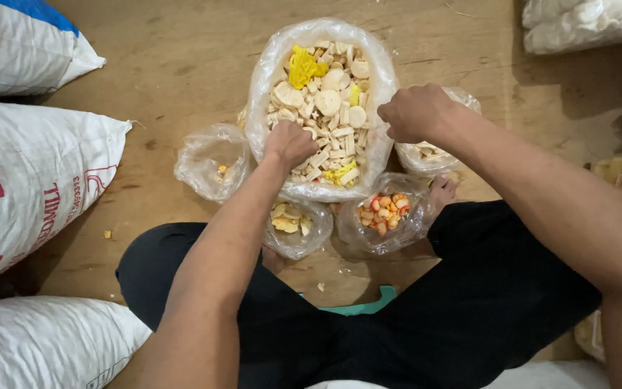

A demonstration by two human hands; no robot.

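Left hand grip: the left hand (291,142) is curled into the heap at the centre of the frame, fingers buried among the pieces; it looks closed on some of them, though what it holds is hidden.
Right hand grip: the right hand (417,112) is clenched just right of centre, at the rim of the big clear bag (268,72); I cannot tell whether it pinches plastic or pieces.
Mixed snack pieces: the pale mixed crackers (329,108), with yellow bits on top, fill that bag at upper centre.
Why so placed: the bag mouth is rolled wide open, probably so both hands can get in from above.
Small bags: four open clear bags ring its near side, seemingly one kind each: a nearly empty bag (210,158) left, a yellow-chip bag (296,223), an orange-piece bag (386,212), and a pale-piece bag (426,155) under the right wrist.
Arms: both forearms stretch forward from the lower frame, over crossed legs in black.
Surroundings: white woven sacks (30,180) lie along the left edge, on a brown floor (181,57).
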